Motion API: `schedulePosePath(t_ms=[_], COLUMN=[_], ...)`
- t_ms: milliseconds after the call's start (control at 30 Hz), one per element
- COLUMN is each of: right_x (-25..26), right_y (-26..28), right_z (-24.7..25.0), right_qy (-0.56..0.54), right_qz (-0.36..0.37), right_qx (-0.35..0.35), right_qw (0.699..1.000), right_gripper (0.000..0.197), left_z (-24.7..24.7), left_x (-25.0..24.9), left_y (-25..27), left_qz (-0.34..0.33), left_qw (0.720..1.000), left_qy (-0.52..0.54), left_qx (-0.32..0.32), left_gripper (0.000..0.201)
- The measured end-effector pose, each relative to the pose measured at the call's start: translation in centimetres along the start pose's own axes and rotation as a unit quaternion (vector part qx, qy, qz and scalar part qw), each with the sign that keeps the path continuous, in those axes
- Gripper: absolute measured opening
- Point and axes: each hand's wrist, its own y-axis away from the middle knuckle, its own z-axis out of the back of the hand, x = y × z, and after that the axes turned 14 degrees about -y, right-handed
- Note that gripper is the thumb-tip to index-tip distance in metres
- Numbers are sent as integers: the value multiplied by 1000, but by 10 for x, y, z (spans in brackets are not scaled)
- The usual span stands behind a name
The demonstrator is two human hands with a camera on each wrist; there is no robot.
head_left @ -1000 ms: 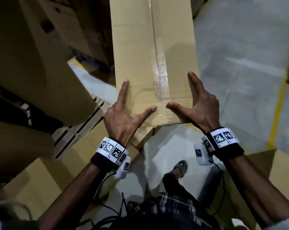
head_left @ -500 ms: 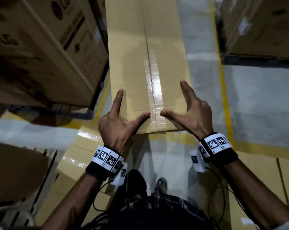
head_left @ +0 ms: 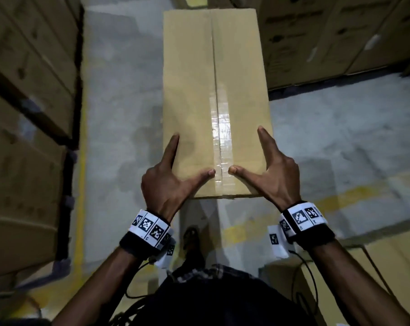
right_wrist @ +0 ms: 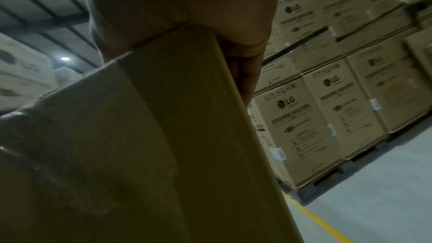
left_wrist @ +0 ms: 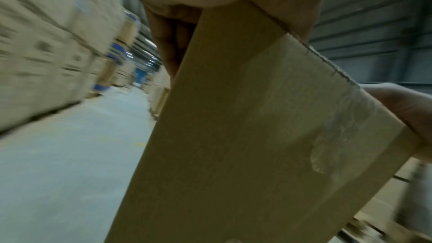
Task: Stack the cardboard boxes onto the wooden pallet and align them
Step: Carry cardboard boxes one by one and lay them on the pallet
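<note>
I hold a long plain cardboard box [head_left: 213, 90] level in front of me by its near end, above the grey floor. Clear tape runs along its top seam. My left hand [head_left: 168, 182] grips the near left corner, thumb flat on top and index finger along the side edge. My right hand [head_left: 277, 175] grips the near right corner the same way. The left wrist view shows the box [left_wrist: 233, 136] end with fingers curled round its side. In the right wrist view the box [right_wrist: 163, 154] fills the frame beneath the palm. No wooden pallet is in view.
Tall stacks of printed cartons stand on the left [head_left: 22, 114] and at the far right [head_left: 340, 31], leaving a concrete aisle [head_left: 119, 114] between them. A yellow floor line [head_left: 80, 208] runs along the left stack. Flat cardboard boxes [head_left: 387, 267] lie at my lower right.
I have turned with the box: the pallet slats and low boxes seen at left a second ago are gone from view, and the box now points down the aisle. Both grips are unchanged.
</note>
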Motion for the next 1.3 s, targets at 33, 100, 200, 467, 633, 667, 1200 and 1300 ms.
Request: schedulePosePath(t_ms=[33, 100, 200, 467, 633, 667, 1200, 1300], right_x=[0, 0, -8, -61, -112, -122, -235, -250], right_y=[-17, -49, -87, -165, -210, -220, -275, -273], right_z=[1, 7, 19, 78, 132, 144, 369, 400], right_qy=[6, 11, 20, 30, 33, 28, 72, 103], right_qz=[-10, -34, -62, -165, -199, -203, -348, -368], right_qx=[-16, -48, -99, -231, -314, -331, -543, -590], right_qw=[1000, 998, 993, 959, 928, 921, 761, 711], right_gripper=[117, 116, 116, 123, 121, 121, 119, 121], left_z=[-2, -9, -22, -88, -140, -149, -280, -302], left_x=[-7, -24, -57, -185, -292, -315, -673, -732], left_y=[-26, -76, -139, -254, -298, -305, -322, -307], left_qz=[-23, -77, -134, -290, -363, -376, -589, -636], left_qw=[1000, 997, 991, 953, 925, 919, 771, 720], left_qy=[-3, -10, -13, 23, 44, 51, 141, 164], left_qx=[3, 12, 27, 89, 101, 103, 197, 225], left_gripper=[119, 120, 119, 121, 121, 121, 120, 121])
